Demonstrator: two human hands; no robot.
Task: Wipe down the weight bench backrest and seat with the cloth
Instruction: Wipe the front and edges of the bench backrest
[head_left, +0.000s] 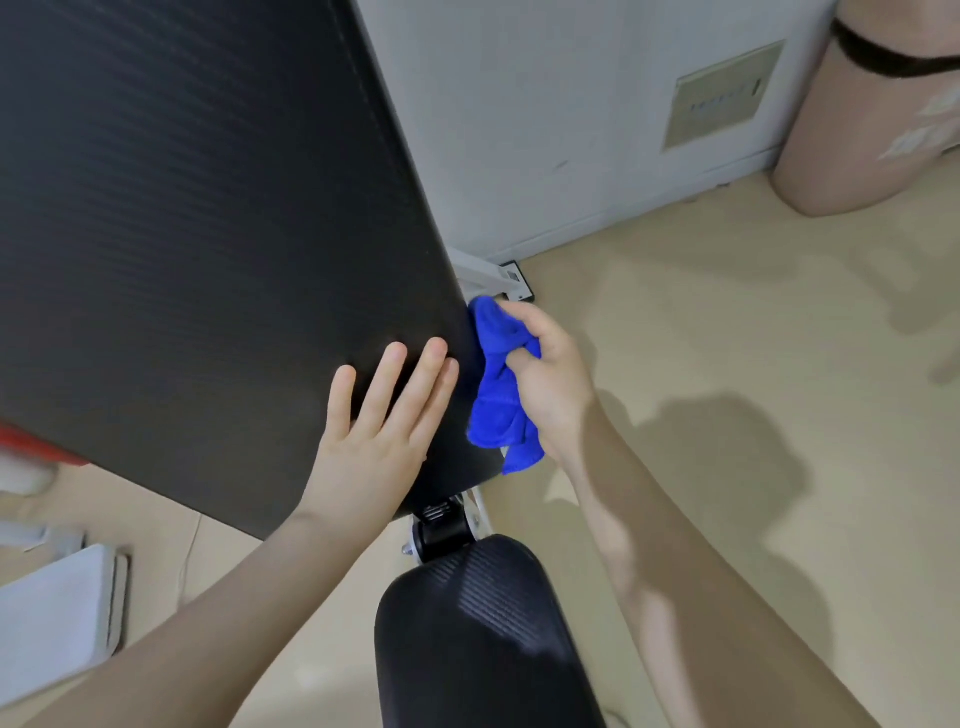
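My left hand (382, 415) lies flat, fingers straight, on the lower corner of the backrest (208, 234) at frame centre, likely bracing it. My right hand (545, 374) bunches the cloth (496, 400) against the pad's right edge; the seat (467, 634) waits below, bottom centre.

Weight bench being carried by a beige floor (701, 364).

The black backrest (208, 234) is being held raised above the black seat (467, 639); the white frame foot (511, 278) is being borne behind the backrest.
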